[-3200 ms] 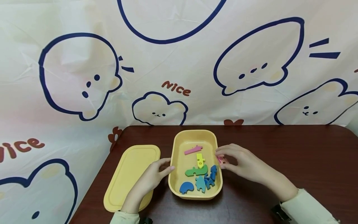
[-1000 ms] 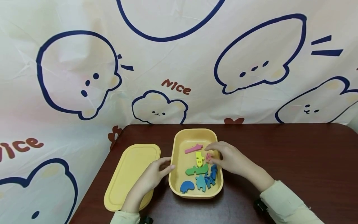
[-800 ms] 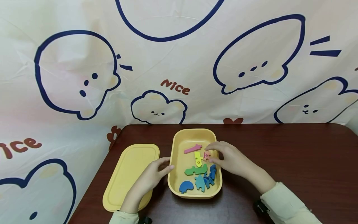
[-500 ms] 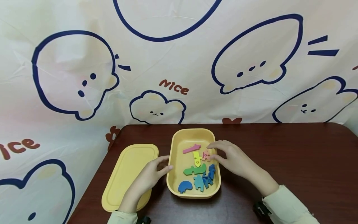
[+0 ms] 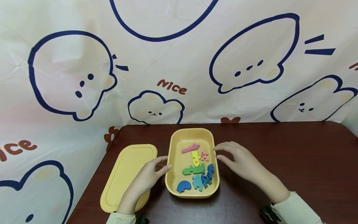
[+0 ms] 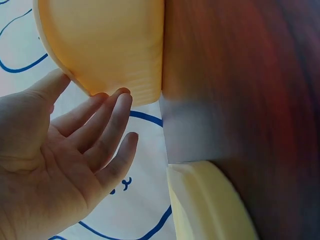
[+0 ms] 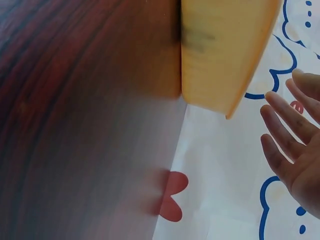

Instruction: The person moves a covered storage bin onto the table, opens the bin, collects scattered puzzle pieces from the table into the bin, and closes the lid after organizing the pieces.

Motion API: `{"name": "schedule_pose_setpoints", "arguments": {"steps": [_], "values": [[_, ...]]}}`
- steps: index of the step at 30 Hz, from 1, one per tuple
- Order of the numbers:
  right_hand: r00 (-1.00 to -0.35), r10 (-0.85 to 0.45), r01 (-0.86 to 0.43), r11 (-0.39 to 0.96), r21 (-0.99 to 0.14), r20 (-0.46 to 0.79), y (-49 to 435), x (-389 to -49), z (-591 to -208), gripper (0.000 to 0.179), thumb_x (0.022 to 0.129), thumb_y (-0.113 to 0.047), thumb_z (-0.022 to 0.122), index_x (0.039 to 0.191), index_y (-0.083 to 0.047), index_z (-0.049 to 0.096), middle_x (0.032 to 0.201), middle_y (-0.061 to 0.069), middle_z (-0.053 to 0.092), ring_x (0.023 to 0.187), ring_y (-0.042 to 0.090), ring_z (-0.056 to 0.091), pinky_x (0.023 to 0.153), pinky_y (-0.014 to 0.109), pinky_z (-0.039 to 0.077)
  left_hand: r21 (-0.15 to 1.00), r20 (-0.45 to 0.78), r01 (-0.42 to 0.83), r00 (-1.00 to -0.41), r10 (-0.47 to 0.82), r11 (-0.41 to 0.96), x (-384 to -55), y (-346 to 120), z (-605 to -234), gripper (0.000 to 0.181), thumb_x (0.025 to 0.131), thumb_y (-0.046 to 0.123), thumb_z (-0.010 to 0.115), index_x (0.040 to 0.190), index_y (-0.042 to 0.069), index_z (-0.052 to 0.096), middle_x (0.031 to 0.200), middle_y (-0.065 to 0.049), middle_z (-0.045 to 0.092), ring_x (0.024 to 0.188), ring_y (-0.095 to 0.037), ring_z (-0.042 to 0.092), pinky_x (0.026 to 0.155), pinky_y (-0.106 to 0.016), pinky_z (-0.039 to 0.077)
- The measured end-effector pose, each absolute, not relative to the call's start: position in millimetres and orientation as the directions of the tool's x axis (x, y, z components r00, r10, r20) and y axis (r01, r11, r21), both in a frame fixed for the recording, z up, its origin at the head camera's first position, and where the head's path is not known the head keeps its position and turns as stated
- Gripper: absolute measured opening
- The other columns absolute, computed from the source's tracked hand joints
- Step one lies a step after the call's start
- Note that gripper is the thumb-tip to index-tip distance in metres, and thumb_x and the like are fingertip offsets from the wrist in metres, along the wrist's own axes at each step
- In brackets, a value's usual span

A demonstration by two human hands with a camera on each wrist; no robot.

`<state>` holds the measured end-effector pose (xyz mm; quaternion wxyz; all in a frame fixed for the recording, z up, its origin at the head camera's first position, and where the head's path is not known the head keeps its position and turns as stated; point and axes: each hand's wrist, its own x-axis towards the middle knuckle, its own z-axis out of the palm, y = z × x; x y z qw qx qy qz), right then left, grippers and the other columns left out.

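Note:
A yellow box holds several small puzzle pieces. Loosely spread, my left hand touches its left side, thumb at the rim and fingertips against the outer wall in the left wrist view. My right hand is just off the right rim, its fingers apart and nothing between them. Nearest it inside lies a pink numbered puzzle piece, beside a yellow piece. A longer pink piece lies above, a green piece below. Dark blue pieces, a light blue piece and a rounded blue piece lie nearer the front.
A yellow lid lies flat on the dark brown table, left of the box and partly under my left forearm. A white cloth with cartoon drawings hangs behind the table and along its left side.
My right hand brought the pink numbered piece in over the right rim, let it go beside the yellow piece, and drew back to the right. My left hand stayed at the box.

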<state>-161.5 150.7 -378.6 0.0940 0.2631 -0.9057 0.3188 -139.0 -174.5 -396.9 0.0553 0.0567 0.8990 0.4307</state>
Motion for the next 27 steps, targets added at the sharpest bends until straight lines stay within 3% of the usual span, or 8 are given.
{"name": "schedule_pose_setpoints", "arguments": {"steps": [6,13,18,27], "values": [[-0.853,-0.388,-0.52,0.68,-0.517,0.348,161,-157,-377,0.027,0.091,-0.016,0.075,0.117,-0.017,0.072,0.115,-0.003,0.068,0.112,0.018,0.06,0.092,0.045,0.052,0.756,-0.035,0.057,-0.991,0.127,0.652,-136,-175,-399,0.041,0.098,0.028,0.065,0.133,0.007,0.061,0.122,-0.007,0.066,0.112,-0.025,0.062,0.094,-0.046,0.05],[-0.877,-0.343,-0.477,0.705,-0.525,0.336,176,-147,-377,0.027,0.092,-0.017,0.073,0.119,-0.018,0.071,0.118,-0.001,0.067,0.114,0.022,0.059,0.092,0.048,0.051,0.749,-0.001,0.072,-0.994,0.11,0.659,-133,-175,-397,0.034,0.099,0.023,0.064,0.129,0.007,0.064,0.105,0.0,0.069,0.097,-0.016,0.064,0.086,-0.04,0.052],[-0.885,-0.311,-0.459,0.705,-0.541,0.345,188,-142,-379,0.026,0.093,-0.016,0.072,0.118,-0.019,0.071,0.119,0.001,0.066,0.114,0.024,0.059,0.092,0.051,0.05,0.726,0.025,0.092,-0.994,0.108,0.682,-132,-178,-393,0.031,0.099,0.023,0.064,0.127,0.009,0.066,0.101,0.004,0.068,0.098,-0.016,0.062,0.09,-0.043,0.05],[-0.865,-0.277,-0.478,0.708,-0.52,0.418,204,-141,-382,0.025,0.092,-0.012,0.072,0.116,-0.018,0.072,0.116,0.001,0.068,0.112,0.025,0.061,0.09,0.05,0.049,0.656,0.051,0.072,-0.997,0.051,0.751,-133,-185,-386,0.033,0.1,0.023,0.062,0.129,0.008,0.065,0.124,-0.005,0.065,0.106,-0.024,0.062,0.09,-0.046,0.049]]}}
